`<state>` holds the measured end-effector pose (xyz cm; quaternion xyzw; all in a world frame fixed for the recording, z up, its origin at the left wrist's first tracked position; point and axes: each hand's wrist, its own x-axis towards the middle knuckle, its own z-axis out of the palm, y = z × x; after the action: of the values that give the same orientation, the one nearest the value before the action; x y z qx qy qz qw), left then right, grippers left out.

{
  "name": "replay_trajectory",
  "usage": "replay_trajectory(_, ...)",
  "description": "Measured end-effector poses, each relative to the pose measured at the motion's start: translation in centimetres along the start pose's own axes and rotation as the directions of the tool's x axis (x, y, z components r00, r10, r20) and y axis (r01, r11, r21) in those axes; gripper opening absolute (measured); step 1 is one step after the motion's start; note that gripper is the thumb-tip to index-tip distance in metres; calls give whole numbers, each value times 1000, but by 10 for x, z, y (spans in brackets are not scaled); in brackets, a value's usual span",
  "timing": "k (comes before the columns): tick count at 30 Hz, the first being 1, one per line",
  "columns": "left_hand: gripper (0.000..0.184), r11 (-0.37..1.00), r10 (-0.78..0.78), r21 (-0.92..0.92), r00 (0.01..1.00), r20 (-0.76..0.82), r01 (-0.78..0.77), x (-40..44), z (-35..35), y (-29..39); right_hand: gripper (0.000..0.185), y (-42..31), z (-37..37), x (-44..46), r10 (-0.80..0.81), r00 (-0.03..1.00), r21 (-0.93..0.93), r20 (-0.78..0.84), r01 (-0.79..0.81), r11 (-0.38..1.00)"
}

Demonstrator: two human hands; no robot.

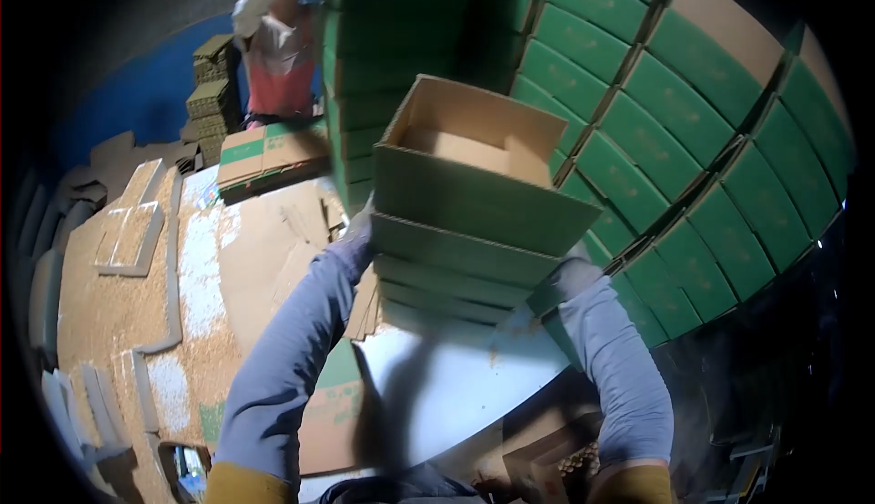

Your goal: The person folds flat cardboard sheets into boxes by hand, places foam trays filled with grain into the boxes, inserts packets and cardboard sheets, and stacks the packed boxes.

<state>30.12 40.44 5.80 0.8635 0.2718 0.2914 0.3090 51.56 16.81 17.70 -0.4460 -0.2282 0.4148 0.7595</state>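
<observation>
A stack of open-topped cardboard boxes with dark green sides is in front of me, above a white tabletop. The top box is open, showing its bare brown inside. My left hand, gloved, grips the left side of the stack. On the right side, lower down, my gloved right hand grips it too. Both hands are closed against the cardboard, with their fingertips mostly hidden. The underside of the stack is in shadow, so I cannot tell whether it touches the tabletop.
Tall rows of green boxes rise behind and to the right. Flattened cardboard covers the left of the table. Folded boxes lie farther back, near a standing person. Bundled stacks stand beyond.
</observation>
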Motion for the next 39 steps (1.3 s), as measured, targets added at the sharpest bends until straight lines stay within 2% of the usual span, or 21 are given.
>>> replay_trajectory(4, 47, 940, 199, 327, 935, -293, -97, -82, -41, 2, 45, 14, -42, -46, -47, 999, 79, -13, 48, 996)
replay_trajectory(6, 51, 998, -44, 23, 960, -278, 52, -175, -91, 36, 34, 95, -117, -82, -50, 986, -151, -158, 26, 988)
replay_trajectory(8, 62, 898, -70, 418, 983, -167, 135, -291, -89, -1, 26, 214, -206, -110, -101, 956, -283, -276, 19, 959)
replay_trajectory(9, 66, 813, -210, 532, 971, -114, 238, -346, -76, -10, 25, 219, -173, -166, 409, 857, -380, -313, -508, 773)
replay_trajectory(11, 75, 716, -364, 618, 929, -66, 324, -431, -41, -17, 30, 301, -123, -227, 539, 825, -361, -169, -561, 745)
replay_trajectory(13, 84, 773, -392, 526, 919, -42, 354, -450, -20, -6, 61, 322, -61, -261, 554, 829, -868, -78, -330, 371)
replay_trajectory(14, 88, 810, -408, 450, 912, -30, 377, -447, -12, 5, 91, 305, -15, -265, 507, 862, -997, 11, 45, -55)
replay_trajectory(15, 90, 854, -436, 327, 900, 21, 406, -442, -13, 21, 88, 294, 15, -260, 460, 887, -974, -25, 81, -210)
replay_trajectory(17, 92, 917, -393, 95, 919, 38, 388, -440, -49, 52, 79, 259, 43, -238, 474, 871, -933, -129, -269, 240)
replay_trajectory(19, 88, 941, -276, 269, 928, 251, 207, -452, -120, 81, 76, 239, 43, -208, 470, 880, -723, 65, -283, 630)
replay_trajectory(20, 86, 937, -223, 337, 901, 371, 94, -463, -151, 92, 72, 220, 46, -195, 552, 829, -710, 97, -331, 622)
replay_trajectory(22, 58, 794, -372, 601, 857, 357, 94, -478, -188, 107, 50, 180, 76, -172, 624, 781, -999, 10, -24, 46)
replay_trajectory(24, 44, 743, -360, 665, 883, 303, 74, -474, -231, 120, 44, 142, 126, -184, 357, 877, -947, 320, 311, 86)
replay_trajectory(27, 34, 762, -469, 587, 859, 208, 274, -450, -276, 123, 48, 124, 208, -226, 114, 603, -612, 790, 787, 77)
replay_trajectory(28, 39, 793, -522, 519, 794, 311, 318, -432, -296, 119, 50, 134, 221, -239, 131, 439, -440, 889, 898, -29)
replay_trajectory(30, 46, 748, -583, -14, 668, 463, 663, -415, -326, 94, 55, 177, 220, -238, 33, 419, -406, 907, 894, -188)
replay_trajectory(31, 45, 751, -546, -58, 668, 506, 658, -409, -338, 83, 49, 189, 211, -230, -2, 378, -368, 926, 901, -231)
replay_trajectory(35, 44, 710, -507, -215, 698, 506, 671, -428, -350, 56, 31, 207, 167, -235, -266, 128, -191, 955, 956, -223)
replay_trajectory(36, 46, 734, -599, -123, 722, 347, 668, -428, -348, 60, 21, 217, 165, -237, -416, 44, -156, 908, 959, -238)
replay_trajectory(38, 51, 721, -691, 66, 723, 0, 689, -430, -338, 77, 13, 208, 178, -228, -278, 225, -238, 934, 971, -14)
replay_trajectory(39, 60, 722, -529, 425, 831, -172, 547, -432, -329, 74, 13, 200, 197, -216, -230, 234, -207, 945, 969, 135)
